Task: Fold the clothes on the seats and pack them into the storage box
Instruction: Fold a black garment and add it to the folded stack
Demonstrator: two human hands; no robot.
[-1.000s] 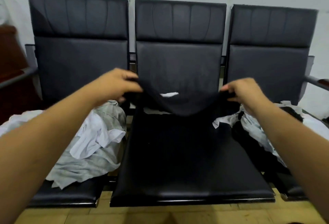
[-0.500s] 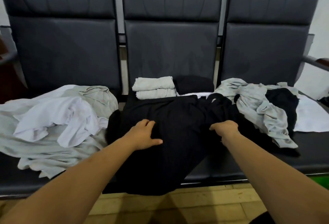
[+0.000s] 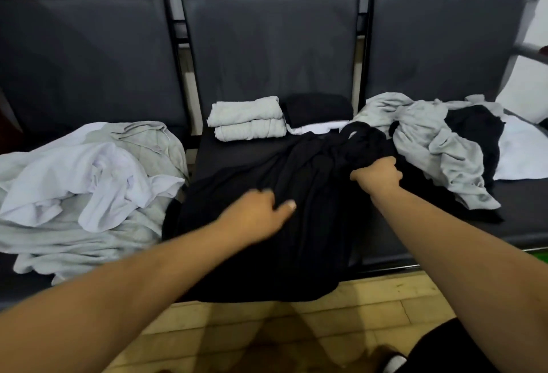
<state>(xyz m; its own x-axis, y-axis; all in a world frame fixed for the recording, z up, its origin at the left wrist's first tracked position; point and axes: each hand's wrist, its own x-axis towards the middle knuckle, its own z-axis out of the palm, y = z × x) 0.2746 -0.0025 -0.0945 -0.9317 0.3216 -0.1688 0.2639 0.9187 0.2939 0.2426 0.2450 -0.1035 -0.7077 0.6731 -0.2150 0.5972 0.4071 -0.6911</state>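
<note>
A black garment point(image 3: 299, 224) lies spread over the middle seat, its lower edge hanging past the seat front. My right hand point(image 3: 378, 172) grips a bunched fold of it near its upper right. My left hand point(image 3: 261, 214) lies on its middle, blurred, thumb out and fingers curled into the cloth. Behind it, against the backrest, sit a folded grey stack point(image 3: 247, 122) and a folded black piece point(image 3: 318, 109) on something white. The storage box is not in view.
A heap of white and grey clothes point(image 3: 86, 186) covers the left seat. Grey, black and white clothes point(image 3: 444, 144) are piled on the right seat. The black seat backs point(image 3: 267, 43) rise behind. Tan floor tiles point(image 3: 296, 328) lie below the seat front.
The black garment, held up by both hands a second ago, now lies on the middle seat. My left hand has slid right across it; my right hand has bunched its upper right.
</note>
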